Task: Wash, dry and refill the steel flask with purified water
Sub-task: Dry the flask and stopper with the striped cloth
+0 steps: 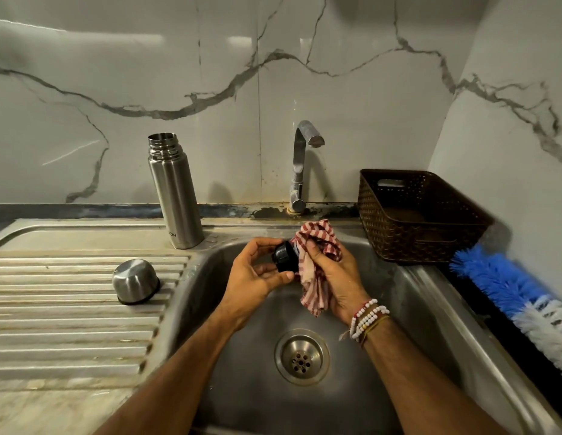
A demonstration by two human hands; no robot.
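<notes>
Over sink (405, 309): left grip (257, 274) clamped on black stopper (284, 258); right grip (334, 277) clamped on striped cloth (317, 235). Risk: stopper, likely damp, slips, drops into sink.

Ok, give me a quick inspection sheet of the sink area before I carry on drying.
Surface: steel sink basin, drain uncovered; ribbed, stained drainboard to its left.
Job's things: steel flask upright and uncapped at the basin's back left corner; steel cup lid mouth-down on the drainboard; black stopper and striped cloth held over the basin.
Clutter: brown basket and blue-and-white bottle brush on the right counter.
Grippers: left hand, fingers curled round the black stopper; right hand grips the striped cloth against it.
Cables: nothing seen.
Surroundings: tap shows no running water; marble wall behind.
</notes>
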